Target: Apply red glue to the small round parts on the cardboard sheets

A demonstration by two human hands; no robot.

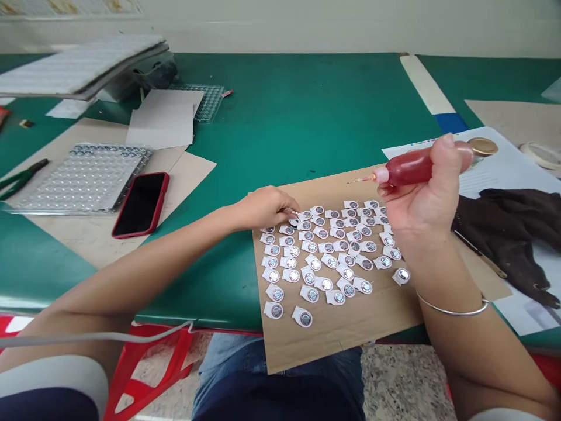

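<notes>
My right hand is raised over the right side of a brown paper sheet, wrapped round a squeeze bottle of red liquid. The bottle lies nearly level, its thin needle tip pointing left. At the far left of the sheet, my left hand has its fingers pinched together by the back row of small pieces; a thin pale bit shows at the fingertips, too small to name. Several round silvery discs on white paper tabs lie in loose rows across the sheet. My right wrist hides some of them.
On the left are a phone in a red case, a clear bubbled plastic tray, dark-handled pliers and stacked white sheets. To the right lie a dark cloth, tweezers and a roll of tape.
</notes>
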